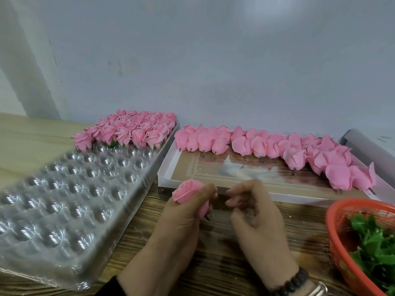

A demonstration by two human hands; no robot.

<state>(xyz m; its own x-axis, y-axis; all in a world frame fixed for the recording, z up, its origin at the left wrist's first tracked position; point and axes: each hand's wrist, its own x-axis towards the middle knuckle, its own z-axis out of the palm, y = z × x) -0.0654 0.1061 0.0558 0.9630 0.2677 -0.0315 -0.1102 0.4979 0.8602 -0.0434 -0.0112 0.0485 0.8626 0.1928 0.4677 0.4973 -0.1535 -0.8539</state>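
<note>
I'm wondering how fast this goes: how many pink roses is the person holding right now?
1. The pink rose is in the grip of the left hand. The right hand shows no rose, though its curled fingers might hide something small.

Orange basket (330, 231) cut by right and near edges. Clear tray (64, 199) blurred, cut at left. Right hand (256, 223) fingertips blurred; grip unreadable.

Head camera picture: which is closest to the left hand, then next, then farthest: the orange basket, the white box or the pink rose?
1. Pink rose: held in the left hand.
2. White box: just behind it.
3. Orange basket: far right, past the right hand.
</note>
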